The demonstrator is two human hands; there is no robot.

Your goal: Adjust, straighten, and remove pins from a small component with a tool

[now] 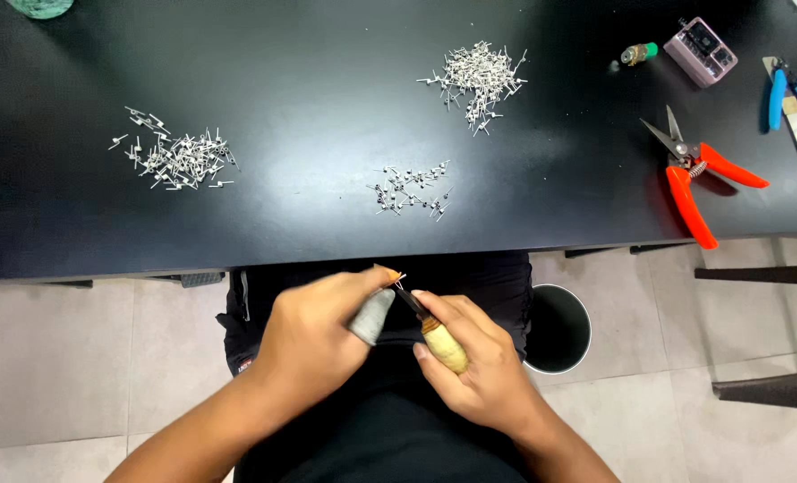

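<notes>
The left hand is pinched shut on a tiny metal piece at its fingertips, a grey sleeve covering one finger; the right hand grips a small tool with a pale wooden handle, its dark tip touching the piece held by the left; both hands meet over the person's lap, just below the near edge of the black table. Straight ahead of the hands lies a small scatter of metal pins; farther ahead and a little right sits a denser heap; ahead and well to the left lies a third pile. Off to the right of the right hand rest orange-handled snips, blue-handled pliers beyond them, and a small pink box; a round black bin stands on the floor just beside the right hand.
</notes>
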